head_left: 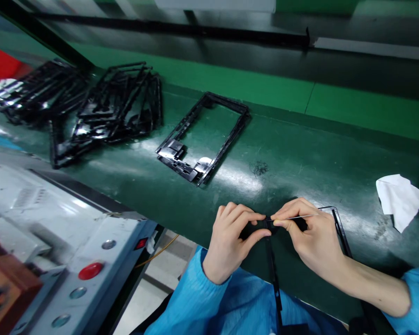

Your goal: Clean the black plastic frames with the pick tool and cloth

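Here, over the near edge of the worktop [300, 153], your left hand [228, 242] is pinching the black frame [274, 279] at its far-left corner, and your right hand [314, 232] is squeezing a thin pale rod [302, 216] between thumb and forefinger, right beside your left fingertips. A slip there could be jabbing them or scratching the frame; its slim rail, overhanging that edge, could be flexing under uneven pressure. The long axis is running toward your body, slanting slightly right, the far short side facing the worktop's back edge.
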Demonstrator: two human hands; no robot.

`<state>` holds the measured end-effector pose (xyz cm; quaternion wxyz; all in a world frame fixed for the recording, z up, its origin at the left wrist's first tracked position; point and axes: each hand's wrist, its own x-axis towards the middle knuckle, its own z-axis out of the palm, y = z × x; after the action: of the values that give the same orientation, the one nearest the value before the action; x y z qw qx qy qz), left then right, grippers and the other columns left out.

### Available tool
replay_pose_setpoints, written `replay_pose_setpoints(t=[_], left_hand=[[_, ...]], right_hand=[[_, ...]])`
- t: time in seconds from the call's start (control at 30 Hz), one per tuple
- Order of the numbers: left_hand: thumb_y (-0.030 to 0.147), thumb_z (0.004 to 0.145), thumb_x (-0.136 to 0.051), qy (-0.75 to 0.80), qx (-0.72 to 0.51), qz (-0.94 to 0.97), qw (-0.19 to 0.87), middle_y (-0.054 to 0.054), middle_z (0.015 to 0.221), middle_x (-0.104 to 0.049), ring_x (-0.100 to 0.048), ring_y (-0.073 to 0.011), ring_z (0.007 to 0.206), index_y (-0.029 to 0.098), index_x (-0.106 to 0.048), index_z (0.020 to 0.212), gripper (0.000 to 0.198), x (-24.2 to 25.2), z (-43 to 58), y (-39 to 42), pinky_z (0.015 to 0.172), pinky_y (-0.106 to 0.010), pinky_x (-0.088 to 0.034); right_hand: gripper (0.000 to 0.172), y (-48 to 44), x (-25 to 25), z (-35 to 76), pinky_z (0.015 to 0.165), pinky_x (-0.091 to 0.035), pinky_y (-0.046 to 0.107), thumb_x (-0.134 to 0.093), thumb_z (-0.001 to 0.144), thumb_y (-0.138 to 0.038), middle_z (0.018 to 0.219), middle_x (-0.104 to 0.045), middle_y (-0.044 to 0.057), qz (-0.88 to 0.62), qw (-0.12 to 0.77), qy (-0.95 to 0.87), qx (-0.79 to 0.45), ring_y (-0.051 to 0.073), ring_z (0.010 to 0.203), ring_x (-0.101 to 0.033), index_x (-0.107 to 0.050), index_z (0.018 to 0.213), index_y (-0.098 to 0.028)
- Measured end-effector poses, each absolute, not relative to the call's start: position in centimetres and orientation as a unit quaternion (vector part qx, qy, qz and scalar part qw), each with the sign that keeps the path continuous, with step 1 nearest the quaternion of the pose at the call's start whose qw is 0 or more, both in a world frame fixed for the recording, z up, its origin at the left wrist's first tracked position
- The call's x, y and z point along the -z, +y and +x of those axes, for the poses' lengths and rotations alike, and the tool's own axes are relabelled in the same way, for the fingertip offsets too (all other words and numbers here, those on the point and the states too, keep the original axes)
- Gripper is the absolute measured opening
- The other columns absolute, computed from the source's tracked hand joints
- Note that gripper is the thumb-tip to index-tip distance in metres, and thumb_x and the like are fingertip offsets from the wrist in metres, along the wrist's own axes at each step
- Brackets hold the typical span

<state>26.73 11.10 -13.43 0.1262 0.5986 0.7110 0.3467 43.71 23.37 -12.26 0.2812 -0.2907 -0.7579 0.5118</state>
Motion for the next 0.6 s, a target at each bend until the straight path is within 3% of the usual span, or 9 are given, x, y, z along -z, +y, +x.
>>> replay_pose_setpoints(t=[0.6], left_hand=[[0.041, 0.094, -0.079, 0.710, -0.350, 0.599, 0.123, 0.002, 0.088, -0.069, -0.060, -0.0185, 0.086, 0.025, -0.071, 0.108, 0.022, 13.39, 26.77, 11.16, 0.079, -0.037, -0.038]], right_hand=[[0.021, 23.32, 12.24, 43.69, 0.079, -0.057, 0.037, -0.067, 0.096, -0.006, 0.089, -0.077, 0.000, -0.291, 0.274, -0.765, -0.505, 0.020, 0.088, -0.071, -0.072, 0.089, -0.024]])
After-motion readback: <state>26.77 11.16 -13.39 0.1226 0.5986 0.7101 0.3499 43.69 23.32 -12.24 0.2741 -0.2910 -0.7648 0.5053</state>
